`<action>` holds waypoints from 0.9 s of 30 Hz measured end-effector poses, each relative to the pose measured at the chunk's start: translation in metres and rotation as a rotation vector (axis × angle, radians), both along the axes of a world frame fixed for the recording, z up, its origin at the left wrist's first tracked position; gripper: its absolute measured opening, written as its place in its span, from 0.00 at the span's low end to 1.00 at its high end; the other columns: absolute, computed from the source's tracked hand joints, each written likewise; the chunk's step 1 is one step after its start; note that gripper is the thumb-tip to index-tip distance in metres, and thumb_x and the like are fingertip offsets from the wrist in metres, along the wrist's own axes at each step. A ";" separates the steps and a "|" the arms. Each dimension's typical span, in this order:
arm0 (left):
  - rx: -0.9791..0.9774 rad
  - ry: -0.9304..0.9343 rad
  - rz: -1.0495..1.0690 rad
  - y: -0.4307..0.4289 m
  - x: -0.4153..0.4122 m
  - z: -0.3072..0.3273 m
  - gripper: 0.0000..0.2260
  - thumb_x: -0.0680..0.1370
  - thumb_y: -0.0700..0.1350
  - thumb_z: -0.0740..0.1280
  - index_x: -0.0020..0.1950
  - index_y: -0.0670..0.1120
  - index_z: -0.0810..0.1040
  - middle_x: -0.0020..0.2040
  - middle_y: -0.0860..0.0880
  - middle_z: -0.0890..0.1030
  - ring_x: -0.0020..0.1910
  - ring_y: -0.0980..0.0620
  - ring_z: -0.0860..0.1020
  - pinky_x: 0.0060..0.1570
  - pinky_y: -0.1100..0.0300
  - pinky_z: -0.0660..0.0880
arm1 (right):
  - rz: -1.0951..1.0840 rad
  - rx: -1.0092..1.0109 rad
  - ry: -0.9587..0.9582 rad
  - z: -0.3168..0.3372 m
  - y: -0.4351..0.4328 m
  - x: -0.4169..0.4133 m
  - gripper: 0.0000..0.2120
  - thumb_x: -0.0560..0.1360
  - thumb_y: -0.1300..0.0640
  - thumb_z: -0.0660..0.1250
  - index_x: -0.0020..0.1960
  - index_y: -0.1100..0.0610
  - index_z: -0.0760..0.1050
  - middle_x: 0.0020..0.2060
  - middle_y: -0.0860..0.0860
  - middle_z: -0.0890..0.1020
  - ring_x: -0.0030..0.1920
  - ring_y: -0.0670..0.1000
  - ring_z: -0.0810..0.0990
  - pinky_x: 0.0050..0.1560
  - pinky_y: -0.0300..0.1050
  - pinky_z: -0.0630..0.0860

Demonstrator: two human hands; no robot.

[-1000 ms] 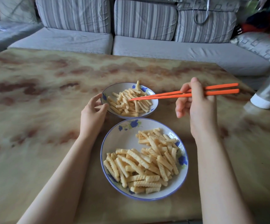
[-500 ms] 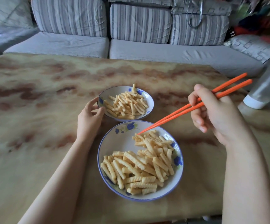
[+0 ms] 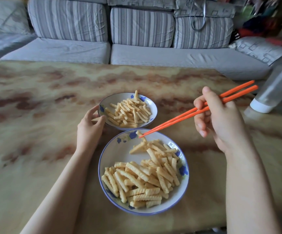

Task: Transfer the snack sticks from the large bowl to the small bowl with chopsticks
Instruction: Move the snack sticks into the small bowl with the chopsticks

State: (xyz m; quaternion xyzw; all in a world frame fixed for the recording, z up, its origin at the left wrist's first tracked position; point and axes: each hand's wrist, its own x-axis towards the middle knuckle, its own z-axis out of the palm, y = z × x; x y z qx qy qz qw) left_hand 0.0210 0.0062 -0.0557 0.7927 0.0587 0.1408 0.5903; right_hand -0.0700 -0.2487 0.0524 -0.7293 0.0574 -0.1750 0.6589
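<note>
**Head view: one stick pinched in the chopsticks**

I see the right hand [image 3: 221, 122] over the right side of the table [image 3: 35, 115], its fingers curled tight round the orange chopsticks [image 3: 179, 118]; the hand holds them near their top ends, and the thin ends reach down and to the left, well away from the hand; the two tips are close together and pinch one snack stick [image 3: 138, 133]; that stick is just over the far edge of the large bowl [image 3: 118, 154], next to a blue flower [image 3: 133, 135] on the rim. The other snack sticks [image 3: 142, 179] lie in a heap in the near and right part of the large bowl; more sticks [image 3: 128, 114] lie in the small bowl [image 3: 113, 99], which sits just behind the large one; I cannot tell if the two bowls touch. The left hand [image 3: 88, 130] holds the small bowl at its near left edge, thumb and fingers curled on the rim; a grey striped sofa [image 3: 136, 53] stands behind the table.
</note>
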 end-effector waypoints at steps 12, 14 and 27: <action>-0.010 -0.002 -0.005 0.000 0.001 -0.001 0.18 0.77 0.43 0.65 0.67 0.54 0.75 0.53 0.51 0.81 0.40 0.47 0.83 0.46 0.58 0.77 | -0.162 0.255 -0.127 -0.015 0.025 0.022 0.20 0.82 0.52 0.55 0.34 0.56 0.68 0.16 0.50 0.69 0.15 0.50 0.65 0.21 0.39 0.59; -0.010 -0.003 -0.004 0.000 0.000 -0.001 0.18 0.77 0.43 0.65 0.66 0.54 0.74 0.53 0.51 0.81 0.40 0.47 0.83 0.48 0.55 0.77 | -0.164 0.251 -0.126 -0.018 0.030 0.026 0.19 0.82 0.52 0.55 0.34 0.56 0.69 0.16 0.50 0.69 0.15 0.50 0.66 0.21 0.40 0.58; -0.001 -0.004 -0.006 0.001 0.002 -0.002 0.18 0.77 0.43 0.65 0.67 0.53 0.74 0.49 0.53 0.80 0.40 0.47 0.82 0.32 0.73 0.73 | -0.124 0.149 -0.161 -0.020 0.026 0.026 0.19 0.82 0.53 0.54 0.35 0.56 0.70 0.17 0.52 0.70 0.17 0.53 0.65 0.21 0.37 0.59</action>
